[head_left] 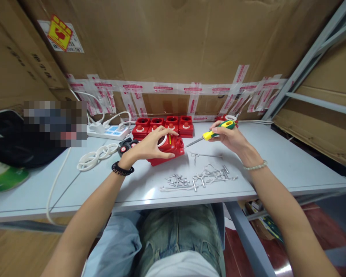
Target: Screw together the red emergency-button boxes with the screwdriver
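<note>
My left hand (151,144) is wrapped over a red plastic housing (164,157) and steadies it on the table. A white ring (162,141) shows on the housing beside my thumb and fingers. In my right hand (230,137) is a screwdriver (208,135) with a yellow and green handle, its shaft slanting down to the left. The tip is at the right end of the housing; whether it touches a screw is too small to tell. In front lie a pile of small screws (177,181) and several thin metal rods with cords (212,176).
Behind stand several red housings (173,127) in a row. To the left are white rings (93,158), black round parts (127,146) and a power strip (111,131) with cables. Another red part (226,118) lies at the back right. A cardboard wall (167,50) closes off the rear.
</note>
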`<state>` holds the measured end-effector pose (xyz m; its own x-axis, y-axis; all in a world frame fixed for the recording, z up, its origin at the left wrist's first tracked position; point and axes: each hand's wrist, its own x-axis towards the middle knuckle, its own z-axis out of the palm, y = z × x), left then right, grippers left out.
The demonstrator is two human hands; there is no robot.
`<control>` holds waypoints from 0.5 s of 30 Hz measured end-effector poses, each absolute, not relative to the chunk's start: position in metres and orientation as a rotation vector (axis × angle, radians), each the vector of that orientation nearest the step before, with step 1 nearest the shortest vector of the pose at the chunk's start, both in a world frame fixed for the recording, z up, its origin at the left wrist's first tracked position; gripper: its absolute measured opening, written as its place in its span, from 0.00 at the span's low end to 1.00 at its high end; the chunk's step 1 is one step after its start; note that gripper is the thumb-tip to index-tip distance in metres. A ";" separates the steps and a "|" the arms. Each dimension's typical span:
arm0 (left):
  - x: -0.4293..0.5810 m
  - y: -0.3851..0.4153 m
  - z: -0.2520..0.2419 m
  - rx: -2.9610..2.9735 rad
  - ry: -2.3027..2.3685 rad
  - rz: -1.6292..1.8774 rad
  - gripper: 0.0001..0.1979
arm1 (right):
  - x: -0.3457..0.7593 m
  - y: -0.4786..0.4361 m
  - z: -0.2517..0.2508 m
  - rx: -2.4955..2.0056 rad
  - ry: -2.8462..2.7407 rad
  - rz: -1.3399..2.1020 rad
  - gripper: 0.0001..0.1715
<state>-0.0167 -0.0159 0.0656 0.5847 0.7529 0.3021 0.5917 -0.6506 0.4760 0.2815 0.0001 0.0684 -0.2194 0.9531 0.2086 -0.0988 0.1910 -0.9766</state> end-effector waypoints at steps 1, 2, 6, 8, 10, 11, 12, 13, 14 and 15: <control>-0.017 -0.016 0.066 2.495 1.090 0.701 0.30 | 0.281 0.000 0.068 -0.886 -1.410 1.254 0.09; -0.016 -0.016 0.066 2.496 1.085 0.706 0.30 | 0.281 0.000 0.068 -0.886 -1.414 1.257 0.09; -0.017 -0.016 0.065 2.495 1.058 0.715 0.30 | 0.280 0.000 0.066 -0.868 -1.426 1.268 0.11; -0.018 -0.014 0.064 2.502 1.059 0.700 0.30 | 0.280 0.000 0.065 -0.875 -1.432 1.267 0.13; -0.019 -0.013 0.062 2.514 1.063 0.667 0.30 | 0.280 0.001 0.063 -0.924 -1.445 1.244 0.17; -0.020 -0.012 0.061 2.521 1.066 0.648 0.29 | 0.280 0.002 0.062 -0.961 -1.444 1.225 0.21; -0.021 -0.011 0.060 2.528 1.068 0.627 0.28 | 0.280 0.003 0.060 -0.999 -1.432 1.206 0.24; -0.022 -0.010 0.059 2.533 1.075 0.607 0.27 | 0.280 0.004 0.058 -1.038 -1.411 1.194 0.27; -0.023 -0.009 0.058 2.538 1.088 0.590 0.26 | 0.281 0.005 0.056 -1.074 -1.389 1.194 0.29; -0.023 -0.008 0.056 2.541 1.107 0.573 0.26 | 0.281 0.006 0.053 -1.109 -1.372 1.203 0.30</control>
